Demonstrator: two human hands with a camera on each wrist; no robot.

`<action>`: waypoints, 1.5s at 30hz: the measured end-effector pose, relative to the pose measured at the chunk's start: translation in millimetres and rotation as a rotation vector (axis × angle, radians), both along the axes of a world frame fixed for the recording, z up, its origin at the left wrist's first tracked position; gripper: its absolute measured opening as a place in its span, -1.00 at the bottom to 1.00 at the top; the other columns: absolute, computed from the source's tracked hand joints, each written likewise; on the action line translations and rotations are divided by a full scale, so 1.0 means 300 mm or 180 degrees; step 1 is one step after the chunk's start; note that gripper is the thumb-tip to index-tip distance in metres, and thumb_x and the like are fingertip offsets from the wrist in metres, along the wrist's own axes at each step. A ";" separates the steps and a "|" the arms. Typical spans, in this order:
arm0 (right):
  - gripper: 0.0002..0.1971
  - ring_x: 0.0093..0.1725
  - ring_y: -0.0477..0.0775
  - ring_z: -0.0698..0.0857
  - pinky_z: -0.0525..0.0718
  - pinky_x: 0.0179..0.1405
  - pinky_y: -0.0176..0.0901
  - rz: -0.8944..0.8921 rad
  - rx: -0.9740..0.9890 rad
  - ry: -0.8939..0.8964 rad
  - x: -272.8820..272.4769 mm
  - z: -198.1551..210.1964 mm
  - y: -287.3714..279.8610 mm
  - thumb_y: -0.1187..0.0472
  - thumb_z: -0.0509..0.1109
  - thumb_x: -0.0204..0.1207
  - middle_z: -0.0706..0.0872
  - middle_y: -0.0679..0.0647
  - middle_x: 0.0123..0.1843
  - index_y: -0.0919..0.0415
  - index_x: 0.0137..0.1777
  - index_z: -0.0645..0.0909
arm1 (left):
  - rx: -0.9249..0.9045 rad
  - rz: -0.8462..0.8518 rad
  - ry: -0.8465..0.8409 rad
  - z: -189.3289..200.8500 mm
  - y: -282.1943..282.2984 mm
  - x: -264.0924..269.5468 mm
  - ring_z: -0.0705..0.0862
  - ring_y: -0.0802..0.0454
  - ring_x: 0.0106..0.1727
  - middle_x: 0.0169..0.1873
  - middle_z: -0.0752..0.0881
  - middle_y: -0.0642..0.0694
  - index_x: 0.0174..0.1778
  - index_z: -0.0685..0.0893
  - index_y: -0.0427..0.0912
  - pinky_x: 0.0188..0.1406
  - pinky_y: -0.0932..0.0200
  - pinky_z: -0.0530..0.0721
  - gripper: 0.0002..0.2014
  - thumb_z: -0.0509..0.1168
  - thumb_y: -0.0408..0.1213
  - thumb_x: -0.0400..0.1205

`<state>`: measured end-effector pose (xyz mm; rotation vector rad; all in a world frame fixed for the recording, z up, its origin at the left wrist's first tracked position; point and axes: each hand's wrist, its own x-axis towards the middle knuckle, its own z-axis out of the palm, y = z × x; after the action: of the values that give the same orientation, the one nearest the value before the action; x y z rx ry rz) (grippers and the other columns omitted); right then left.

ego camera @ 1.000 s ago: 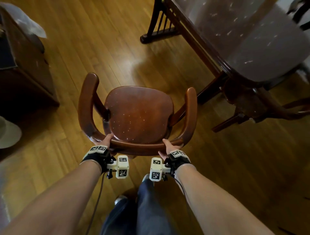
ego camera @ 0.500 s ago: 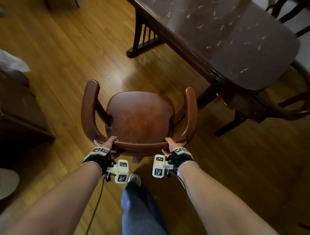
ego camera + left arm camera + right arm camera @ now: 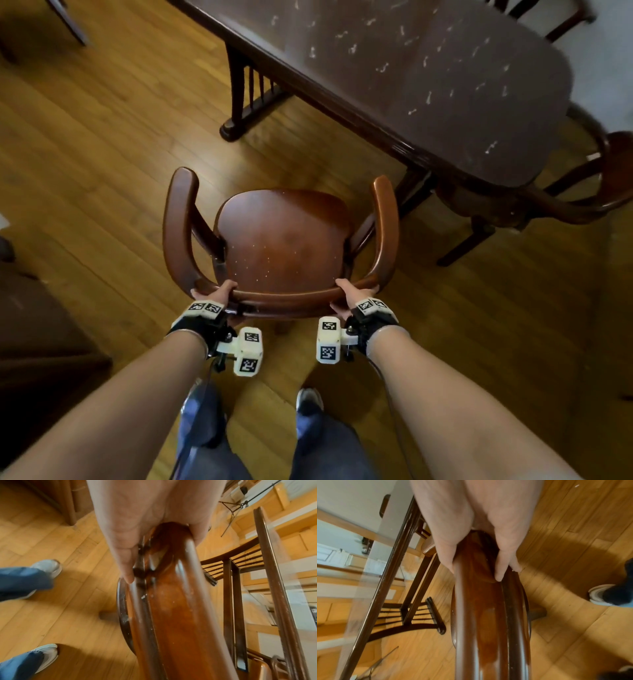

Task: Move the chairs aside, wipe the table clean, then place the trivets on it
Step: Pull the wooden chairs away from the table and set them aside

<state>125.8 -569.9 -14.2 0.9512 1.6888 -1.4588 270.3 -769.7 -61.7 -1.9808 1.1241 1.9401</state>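
Observation:
A brown wooden armchair (image 3: 281, 240) with a curved back rail stands on the floor in front of me, its seat facing the table. My left hand (image 3: 215, 294) grips the left end of the back rail (image 3: 171, 601), fingers curled round it. Gripping the right end of the same rail (image 3: 481, 615) is my right hand (image 3: 352, 291). The dark table (image 3: 428, 78), dotted with pale crumbs, runs across the upper right. No trivets are in view.
A second armchair (image 3: 561, 195) is tucked under the table's near right end. The table's trestle foot (image 3: 246, 113) stands just beyond the held chair. A dark cabinet (image 3: 41, 329) sits at the left. My feet (image 3: 308, 399) stand behind the chair on the wooden floor.
The chair and both gripping hands have shifted right, closer to the table, and the view has swung so more of the table shows. My feet have stepped.

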 end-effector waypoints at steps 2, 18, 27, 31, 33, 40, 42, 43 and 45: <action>0.07 0.43 0.44 0.40 0.71 0.13 0.26 -0.0075 0.0006 0.0071 0.010 0.002 -0.084 0.31 0.52 0.46 0.19 0.31 0.59 -0.08 0.69 -0.22 | -0.0068 0.0172 -0.0053 0.019 -0.103 -0.017 0.64 -0.48 0.14 0.26 0.47 -0.39 0.62 0.04 -0.09 -0.32 -0.28 0.76 -0.16 0.40 -0.17 0.51; 0.03 0.34 0.36 0.52 0.74 0.01 0.13 -0.1256 -0.0071 0.0110 0.076 -0.033 -0.607 0.36 0.48 0.48 0.36 0.30 0.52 -0.01 0.70 -0.20 | -0.0387 -0.0841 -0.0166 0.108 -0.698 -0.223 0.52 -0.39 0.32 0.48 0.30 -0.42 0.64 -0.01 -0.23 -0.21 -0.04 0.61 -0.18 0.37 -0.32 0.57; 0.02 0.28 0.36 0.53 0.73 -0.04 0.14 -0.1350 -0.0227 0.0183 -0.139 -0.022 -0.793 0.39 0.47 0.47 0.39 0.32 0.50 -0.04 0.69 -0.20 | 0.0108 -0.0293 -0.0075 -0.201 -1.010 -0.454 0.65 -0.46 -0.09 0.31 0.50 -0.44 0.57 0.14 0.04 -0.38 -0.46 0.66 -0.03 0.51 -0.23 0.28; 0.06 0.35 0.38 0.52 0.73 -0.03 0.12 -0.1359 -0.0270 0.0121 -0.258 -0.004 -0.890 0.38 0.48 0.47 0.38 0.30 0.51 -0.06 0.70 -0.25 | 0.0043 -0.0619 -0.0185 -0.029 -1.044 -0.589 0.60 -0.36 0.12 0.41 0.39 -0.22 0.59 0.06 -0.13 -0.61 -0.34 0.66 0.10 0.56 -0.23 0.19; 0.07 0.39 0.38 0.49 0.72 0.05 0.14 -0.1372 -0.0297 0.0091 -0.311 0.001 -0.930 0.37 0.47 0.49 0.35 0.31 0.53 -0.08 0.69 -0.29 | -0.0347 -0.0699 -0.0131 0.074 -1.053 -0.653 0.57 -0.29 0.11 0.32 0.32 -0.22 0.58 0.01 -0.24 -0.89 -0.14 0.54 -0.16 0.39 -0.32 0.49; 0.08 0.49 0.37 0.39 0.67 0.18 0.17 -0.1604 -0.0313 0.0074 -0.449 0.004 -1.089 0.37 0.47 0.50 0.28 0.27 0.58 -0.06 0.68 -0.32 | -0.0166 -0.0768 -0.0071 0.090 -1.216 -0.872 0.58 -0.30 -0.14 0.05 0.45 -0.41 0.22 0.16 -0.18 -0.31 -0.29 0.70 -0.51 0.34 -0.35 0.55; 0.10 0.50 0.38 0.38 0.67 0.21 0.22 -0.1676 -0.0348 0.0074 -0.482 0.000 -1.133 0.34 0.49 0.50 0.26 0.25 0.59 -0.07 0.68 -0.35 | -0.0059 -0.0794 -0.0022 0.083 -1.278 -0.931 0.59 -0.37 0.00 0.19 0.45 -0.36 0.33 0.22 -0.16 -0.12 -0.42 0.67 -0.29 0.48 -0.28 0.35; 0.11 0.51 0.39 0.37 0.67 0.22 0.22 -0.1680 -0.0331 0.0079 -0.497 -0.004 -1.156 0.33 0.49 0.50 0.24 0.25 0.60 -0.06 0.68 -0.36 | -0.0041 -0.0805 -0.0040 0.036 -1.321 -0.960 0.59 -0.41 0.06 0.27 0.45 -0.33 0.37 0.25 -0.10 -0.17 -0.47 0.66 -0.16 0.54 -0.25 0.22; 0.10 0.51 0.40 0.36 0.67 0.23 0.24 -0.1759 -0.0313 0.0098 -0.533 -0.009 -1.204 0.31 0.48 0.51 0.23 0.25 0.60 -0.06 0.68 -0.36 | -0.0067 -0.0966 -0.0021 0.035 -1.367 -1.008 0.58 -0.49 0.13 0.30 0.41 -0.37 0.42 0.24 -0.05 -0.23 -0.54 0.63 -0.14 0.54 -0.23 0.24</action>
<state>-34.1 -931.0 -16.8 1.4188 1.4166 -1.8931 -32.2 -1179.9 -51.3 -1.7052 1.3572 1.7704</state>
